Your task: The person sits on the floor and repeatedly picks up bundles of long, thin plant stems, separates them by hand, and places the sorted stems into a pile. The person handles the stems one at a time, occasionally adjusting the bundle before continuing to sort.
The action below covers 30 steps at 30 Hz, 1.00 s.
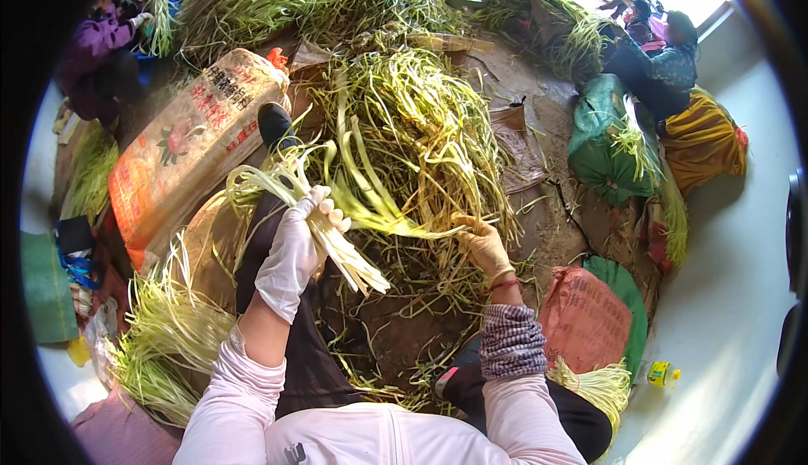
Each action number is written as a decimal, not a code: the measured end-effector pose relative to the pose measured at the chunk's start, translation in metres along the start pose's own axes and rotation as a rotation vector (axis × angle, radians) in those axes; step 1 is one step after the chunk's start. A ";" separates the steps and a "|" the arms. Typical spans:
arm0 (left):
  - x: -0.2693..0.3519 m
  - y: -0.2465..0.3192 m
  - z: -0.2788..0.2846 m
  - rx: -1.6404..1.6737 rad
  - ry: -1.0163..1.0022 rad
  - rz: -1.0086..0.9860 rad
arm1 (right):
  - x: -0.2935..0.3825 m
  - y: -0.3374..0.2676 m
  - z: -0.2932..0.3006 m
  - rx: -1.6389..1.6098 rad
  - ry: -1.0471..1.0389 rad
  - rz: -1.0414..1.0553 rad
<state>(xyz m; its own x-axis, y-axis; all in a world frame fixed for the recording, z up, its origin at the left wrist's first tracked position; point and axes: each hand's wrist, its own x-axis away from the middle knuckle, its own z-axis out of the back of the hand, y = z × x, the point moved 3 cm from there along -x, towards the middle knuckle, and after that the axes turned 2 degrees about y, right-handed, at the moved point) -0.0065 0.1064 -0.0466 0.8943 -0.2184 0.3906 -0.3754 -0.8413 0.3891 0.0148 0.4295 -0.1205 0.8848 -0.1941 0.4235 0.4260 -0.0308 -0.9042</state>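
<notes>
My left hand [291, 250], in a white glove, is closed around a bundle of pale green-white plant stalks [347, 250]. The stalks' cut-looking ends point down to the right, and their other ends curl above my fist. My right hand [487, 251], in a tan glove, pinches the thin yellowish ends of several long green leaves [379, 215]. These stretch leftward towards the bundle; whether they join it is hard to tell. Just beyond both hands rises a large tangled heap of green and yellowed stalks [410, 111].
A printed woven sack [202, 130] lies left of the heap. Sorted stalks [170, 332] lie at my left, and another bundle [596, 389] beside my right knee. A red sack [584, 320] and a green sack [609, 143] stand right. People [663, 61] sit farther back.
</notes>
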 end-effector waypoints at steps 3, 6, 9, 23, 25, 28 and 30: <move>0.002 0.001 0.001 -0.007 0.017 -0.018 | -0.004 -0.007 -0.008 -0.126 -0.078 -0.011; 0.003 0.001 -0.002 -0.021 0.006 -0.029 | 0.016 -0.044 -0.008 0.000 -0.120 0.346; 0.003 -0.002 -0.004 -0.040 0.036 -0.018 | 0.041 -0.070 -0.014 -0.015 -0.059 0.751; 0.001 -0.030 -0.010 -0.307 0.000 0.214 | 0.081 -0.012 -0.084 0.523 -0.342 0.806; -0.001 -0.033 -0.012 -0.346 -0.068 0.190 | 0.087 -0.014 -0.091 0.746 -0.377 0.824; 0.000 -0.036 -0.010 -0.357 -0.098 0.171 | 0.089 -0.018 -0.089 0.984 -0.451 0.634; 0.002 -0.038 -0.006 -0.488 -0.048 0.129 | 0.086 -0.021 -0.084 1.150 -0.435 0.438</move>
<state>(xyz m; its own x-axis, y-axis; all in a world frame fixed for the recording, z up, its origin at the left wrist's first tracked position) 0.0084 0.1404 -0.0554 0.8391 -0.3377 0.4265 -0.5433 -0.4795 0.6891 0.0664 0.3312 -0.0700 0.8863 0.3636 0.2867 -0.1865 0.8471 -0.4976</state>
